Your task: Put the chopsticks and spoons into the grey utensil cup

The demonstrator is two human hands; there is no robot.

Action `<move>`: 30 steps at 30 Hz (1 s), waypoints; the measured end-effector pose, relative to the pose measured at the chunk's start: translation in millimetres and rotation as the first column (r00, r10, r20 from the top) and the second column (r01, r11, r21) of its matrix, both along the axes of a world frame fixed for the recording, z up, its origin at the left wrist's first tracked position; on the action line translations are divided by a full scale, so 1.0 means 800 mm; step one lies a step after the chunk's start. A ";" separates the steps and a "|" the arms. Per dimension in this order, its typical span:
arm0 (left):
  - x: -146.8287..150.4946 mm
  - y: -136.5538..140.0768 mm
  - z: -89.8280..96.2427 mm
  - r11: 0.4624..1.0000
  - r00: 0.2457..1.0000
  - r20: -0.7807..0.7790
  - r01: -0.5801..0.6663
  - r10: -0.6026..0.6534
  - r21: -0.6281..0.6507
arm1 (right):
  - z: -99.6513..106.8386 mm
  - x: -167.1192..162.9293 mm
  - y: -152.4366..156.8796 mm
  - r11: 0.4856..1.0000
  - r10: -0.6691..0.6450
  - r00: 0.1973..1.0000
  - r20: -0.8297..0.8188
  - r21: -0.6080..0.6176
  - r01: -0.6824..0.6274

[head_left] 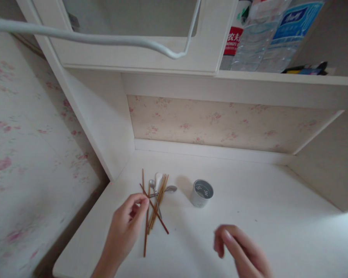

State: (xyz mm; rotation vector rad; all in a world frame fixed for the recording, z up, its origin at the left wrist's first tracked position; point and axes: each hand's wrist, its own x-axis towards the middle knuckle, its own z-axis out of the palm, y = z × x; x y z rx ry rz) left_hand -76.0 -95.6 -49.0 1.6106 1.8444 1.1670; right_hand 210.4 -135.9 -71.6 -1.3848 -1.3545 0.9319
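Observation:
My left hand (130, 216) is at the pile of cutlery, thumb and forefinger pinched on a dark brown chopstick (161, 223) that lies slantwise over the others. Under and beside it are several lighter chopsticks (161, 189), another dark chopstick (145, 243), a metal spoon (171, 189), a second spoon (152, 183) and a white spoon (158, 179). To the right of the pile stands a grey cylindrical holder (199, 199), upright, with small holes in its bottom. My right hand (239, 247) hovers in front of the holder, fingers curled, with nothing visible in them.
The white desk (249, 193) meets a side panel and a flowered wall (14, 154) at left. Overhead hang a cabinet door (139, 54) and a shelf (278, 79) holding plastic bottles (258, 38). A white bent rod (104, 40) crosses the upper view.

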 end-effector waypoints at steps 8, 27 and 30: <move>0.024 0.050 -0.140 0.961 0.972 -0.213 0.041 -0.102 -0.273 | -0.101 -0.093 0.091 0.942 0.285 0.938 0.199 -0.241 -0.235; 0.026 0.048 -0.153 0.919 0.924 -0.354 -0.005 -0.147 -0.395 | -0.101 -0.171 0.188 0.950 0.270 0.699 0.662 -0.302 -0.081; 0.023 0.047 -0.154 0.929 0.934 -0.331 0.005 -0.137 -0.371 | -0.093 -0.164 0.181 0.964 0.220 0.733 0.643 -0.259 -0.062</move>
